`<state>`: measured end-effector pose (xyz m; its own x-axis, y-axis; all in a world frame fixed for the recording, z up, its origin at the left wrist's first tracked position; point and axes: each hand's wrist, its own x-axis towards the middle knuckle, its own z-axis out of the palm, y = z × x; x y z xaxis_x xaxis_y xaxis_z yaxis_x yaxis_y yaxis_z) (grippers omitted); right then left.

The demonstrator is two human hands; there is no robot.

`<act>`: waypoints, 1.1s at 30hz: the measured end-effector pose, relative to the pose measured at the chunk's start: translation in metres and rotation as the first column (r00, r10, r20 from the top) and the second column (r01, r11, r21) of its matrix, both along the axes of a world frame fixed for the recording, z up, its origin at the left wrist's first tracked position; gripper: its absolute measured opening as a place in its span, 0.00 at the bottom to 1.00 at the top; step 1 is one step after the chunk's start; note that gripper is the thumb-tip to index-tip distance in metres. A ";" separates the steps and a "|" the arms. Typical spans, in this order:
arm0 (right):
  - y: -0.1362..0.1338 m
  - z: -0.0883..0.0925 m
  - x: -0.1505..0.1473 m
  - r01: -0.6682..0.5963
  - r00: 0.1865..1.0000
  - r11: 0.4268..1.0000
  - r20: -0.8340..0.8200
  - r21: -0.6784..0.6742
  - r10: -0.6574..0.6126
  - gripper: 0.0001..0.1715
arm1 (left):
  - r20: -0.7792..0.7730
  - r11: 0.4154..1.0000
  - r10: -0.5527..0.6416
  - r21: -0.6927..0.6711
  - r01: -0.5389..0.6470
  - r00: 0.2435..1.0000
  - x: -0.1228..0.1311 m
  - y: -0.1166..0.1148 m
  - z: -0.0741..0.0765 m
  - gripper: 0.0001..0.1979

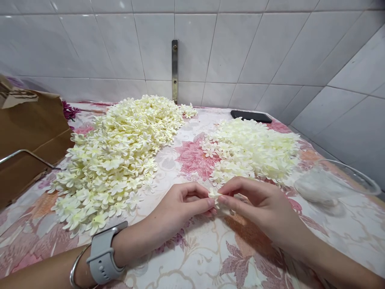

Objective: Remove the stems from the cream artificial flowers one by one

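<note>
A small cream-white artificial flower (214, 193) is held between my two hands above the tablecloth, partly covered by the fingertips. My right hand (255, 198) pinches its right side between thumb and index finger. The thumb and curled fingers of my left hand (188, 200) close on the other side. To the left spreads a large heap of yellowish-white flowers (120, 156). Just beyond my right hand lies a smaller, looser pile of paler flowers (252, 146).
A floral tablecloth (168, 261) covers the table against a tiled wall (195, 44). On the left stands a brown cardboard box (33, 136) beside a purple flower (69, 110). A black phone (251, 116) lies at the back. A clear plastic container (325, 184) sits at the right.
</note>
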<state>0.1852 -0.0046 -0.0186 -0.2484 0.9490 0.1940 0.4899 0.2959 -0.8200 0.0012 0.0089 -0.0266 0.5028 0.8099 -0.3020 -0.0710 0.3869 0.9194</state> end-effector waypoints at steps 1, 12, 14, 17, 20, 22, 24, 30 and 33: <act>0.002 0.001 0.002 0.033 0.999 0.999 0.009 0.008 -0.033 0.07 | 0.009 1.000 0.007 -0.016 -0.007 1.000 0.000 0.000 0.000 0.06; -0.001 -0.002 -0.001 -0.236 0.933 0.766 0.359 0.598 0.007 0.04 | -0.023 0.999 0.002 0.048 -0.001 1.000 0.000 0.000 0.001 0.04; -0.004 -0.005 -0.004 -0.248 0.932 0.794 0.360 0.555 0.040 0.06 | 0.008 0.999 -0.007 0.032 0.006 1.000 0.000 0.000 0.001 0.04; -0.004 -0.005 -0.003 -0.239 0.945 0.821 0.320 0.519 0.073 0.09 | 0.030 1.000 -0.005 0.012 0.005 1.000 -0.001 0.000 0.000 0.04; -0.003 -0.004 0.000 -0.186 0.966 0.845 0.251 0.501 0.063 0.09 | 0.013 1.000 -0.012 0.008 0.012 1.000 -0.001 -0.001 0.001 0.04; -0.003 -0.004 0.002 -0.141 0.978 0.860 0.206 0.489 0.043 0.07 | 0.010 1.000 -0.012 -0.006 0.012 1.000 -0.001 -0.001 0.002 0.03; -0.004 -0.003 0.002 -0.104 0.983 0.884 0.182 0.455 0.022 0.06 | 0.015 1.000 -0.009 -0.017 0.009 1.000 -0.001 -0.001 0.002 0.03; -0.007 0.002 -0.001 -0.005 0.992 0.979 0.126 0.203 -0.021 0.08 | 0.017 1.000 -0.013 -0.022 0.013 1.000 -0.001 0.000 0.003 0.04; -0.003 0.003 0.001 0.039 0.993 0.989 0.108 0.143 -0.055 0.08 | 0.030 0.998 0.007 -0.063 -0.005 1.000 0.000 0.000 0.003 0.04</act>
<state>0.1858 -0.0077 -0.0160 -0.2320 0.9253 0.3000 0.5921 0.3791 -0.7111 0.0011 0.0088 -0.0232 0.5076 0.7929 -0.3371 -0.1008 0.4432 0.8907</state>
